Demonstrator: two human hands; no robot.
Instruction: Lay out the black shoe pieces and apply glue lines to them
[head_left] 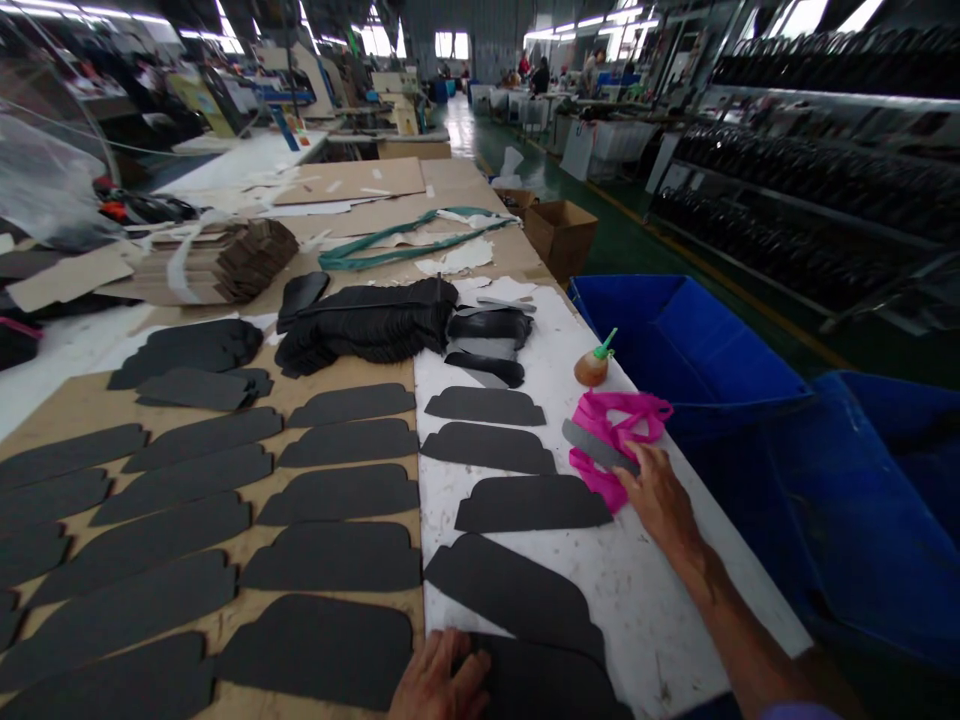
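Note:
My left hand [441, 676] is at the bottom middle, its fingers curled together at the left end of the nearest dark flat cut panel [551, 680]. To the right, my right hand [661, 500] pinches the near end of a narrow grey strip [596, 446]. That strip lies across a crumpled pink plastic bag [619, 410] on the white board. Behind the bag stands a small brown bottle with a green nozzle [592, 368]. Another dark panel [517, 592] lies just beyond the nearest one, which partly overlaps it.
Similar dark panels [337, 555] lie in rows on the brown board. Behind them sit a stacked black bundle [367, 320] and a tied brown bundle [217, 260]. Blue bins [682, 335] stand beyond the table's right edge, with a cardboard box [561, 238] farther back.

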